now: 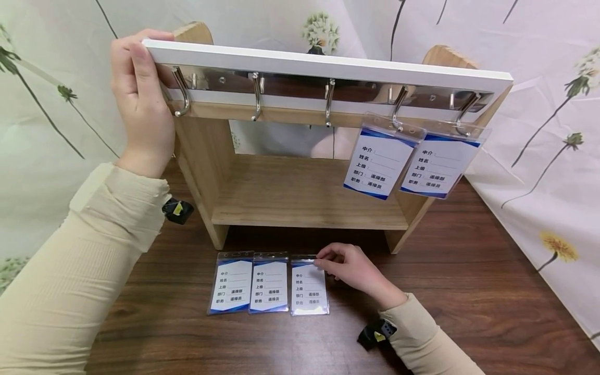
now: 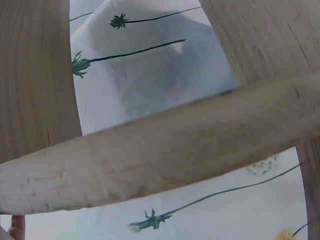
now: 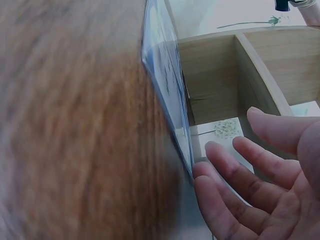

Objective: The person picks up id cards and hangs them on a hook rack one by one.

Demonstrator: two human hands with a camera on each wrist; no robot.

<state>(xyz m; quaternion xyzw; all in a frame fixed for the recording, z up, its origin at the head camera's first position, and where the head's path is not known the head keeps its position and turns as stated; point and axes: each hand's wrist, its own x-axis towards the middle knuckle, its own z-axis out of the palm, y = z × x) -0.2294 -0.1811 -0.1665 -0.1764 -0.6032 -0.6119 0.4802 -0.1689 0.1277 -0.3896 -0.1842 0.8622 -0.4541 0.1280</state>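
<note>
My left hand (image 1: 142, 99) grips the upper left corner of a wooden hook rack (image 1: 309, 190), its thumb on the front of the white top board. In the left wrist view only a fingertip shows, beside the rack's side panel (image 2: 165, 150). My right hand (image 1: 351, 265) is at the top edge of the rightmost clear badge holder (image 1: 309, 289) on the table. In the right wrist view its thumb stands apart from the loosely bent fingers (image 3: 257, 192), which are beside the upright-looking badge edge (image 3: 167, 80); contact is unclear.
Another two badge holders, one in the middle (image 1: 269, 284) and one at left (image 1: 232, 285), lie in the same row. Two more, a left one (image 1: 379, 159) and a right one (image 1: 440, 161), hang from the right-hand metal hooks. Other hooks (image 1: 256, 96) are bare. Flowered cloth (image 1: 529, 130) stands behind.
</note>
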